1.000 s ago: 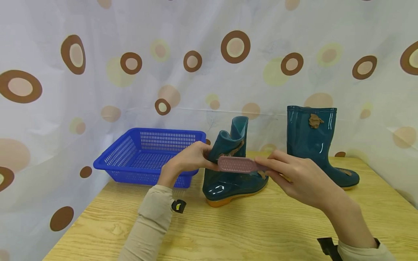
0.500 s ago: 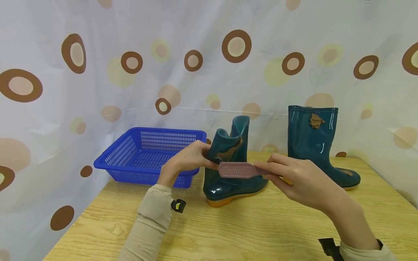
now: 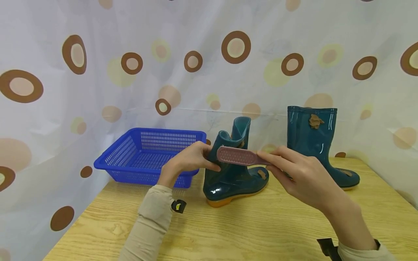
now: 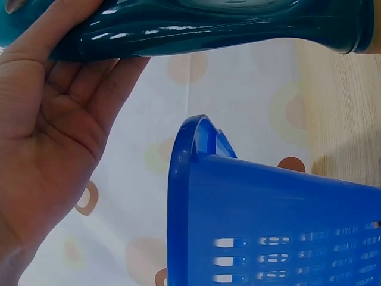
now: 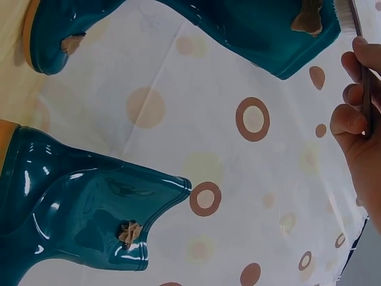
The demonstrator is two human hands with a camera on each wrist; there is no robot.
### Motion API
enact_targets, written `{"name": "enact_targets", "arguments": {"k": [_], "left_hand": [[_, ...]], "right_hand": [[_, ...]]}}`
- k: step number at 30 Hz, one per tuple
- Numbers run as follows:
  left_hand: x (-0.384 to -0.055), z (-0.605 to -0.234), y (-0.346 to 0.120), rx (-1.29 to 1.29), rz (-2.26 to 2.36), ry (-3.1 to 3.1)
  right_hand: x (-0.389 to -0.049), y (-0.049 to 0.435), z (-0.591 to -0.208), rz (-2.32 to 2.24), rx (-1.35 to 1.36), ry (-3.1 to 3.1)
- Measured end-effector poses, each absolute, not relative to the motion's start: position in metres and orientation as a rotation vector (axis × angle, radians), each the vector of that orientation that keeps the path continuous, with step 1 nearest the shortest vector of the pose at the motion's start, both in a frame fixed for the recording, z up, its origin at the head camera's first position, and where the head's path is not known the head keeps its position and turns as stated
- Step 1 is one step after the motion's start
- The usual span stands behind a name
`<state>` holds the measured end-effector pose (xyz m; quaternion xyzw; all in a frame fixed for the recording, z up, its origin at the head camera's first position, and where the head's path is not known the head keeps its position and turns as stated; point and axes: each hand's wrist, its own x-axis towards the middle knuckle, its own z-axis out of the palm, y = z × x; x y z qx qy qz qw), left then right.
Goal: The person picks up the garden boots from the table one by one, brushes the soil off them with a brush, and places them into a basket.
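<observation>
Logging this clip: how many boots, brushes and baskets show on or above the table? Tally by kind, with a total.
Boots: 2, a held boot and an unheld boot
Brush: 1
Blue basket: 1
Total: 4

A pale yellow, wood-grained worktop (image 3: 228, 232) carries three things. Toward ten o'clock sits a blue perforated basket (image 3: 143, 176). At twelve, just beside the basket, stands a dark teal, orange-soled boot (image 3: 233, 183), its toe pointing to about two o'clock. Farther out at two, apart from the first, a second boot (image 3: 308, 139) of similar teal stands upright, toe toward three.
</observation>
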<state>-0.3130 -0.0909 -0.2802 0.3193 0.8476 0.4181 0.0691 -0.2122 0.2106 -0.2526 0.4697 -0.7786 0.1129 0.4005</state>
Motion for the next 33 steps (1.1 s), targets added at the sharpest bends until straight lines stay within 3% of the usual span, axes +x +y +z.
{"name": "enact_targets", "arguments": {"k": [33], "left_hand": [[-0.3154,-0.2833,-0.0903,1.054,1.235,2.584]], "right_hand": [[-0.2166,0.2175,-0.2582,0.34,1.27,-2.189]]}}
